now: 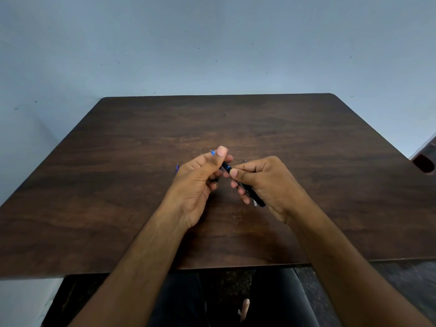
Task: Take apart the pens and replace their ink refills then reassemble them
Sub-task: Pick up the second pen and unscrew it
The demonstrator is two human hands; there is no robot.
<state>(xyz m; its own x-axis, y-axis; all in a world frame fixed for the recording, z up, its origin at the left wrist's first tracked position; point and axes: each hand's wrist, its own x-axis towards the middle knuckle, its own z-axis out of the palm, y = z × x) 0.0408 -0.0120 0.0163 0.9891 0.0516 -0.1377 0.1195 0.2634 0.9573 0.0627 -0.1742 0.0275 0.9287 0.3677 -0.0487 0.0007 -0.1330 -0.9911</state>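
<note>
pen (245,185) spans both hands above the table (118,185), left hand (200,182) fingers pinching its tip, right hand (266,185) fingers gripping its barrel

Dark pen (245,186), slim barrel with pale lettering, held aslant above the tabletop, blue tip end up-left, rear end down-right. Small blue-tipped pieces (177,166) partly hidden behind it on the surface; kind not discernible.

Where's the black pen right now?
In the head view the black pen is held above the middle of the brown table, gripped at its rear by the right hand and at its front by the left hand.
</note>
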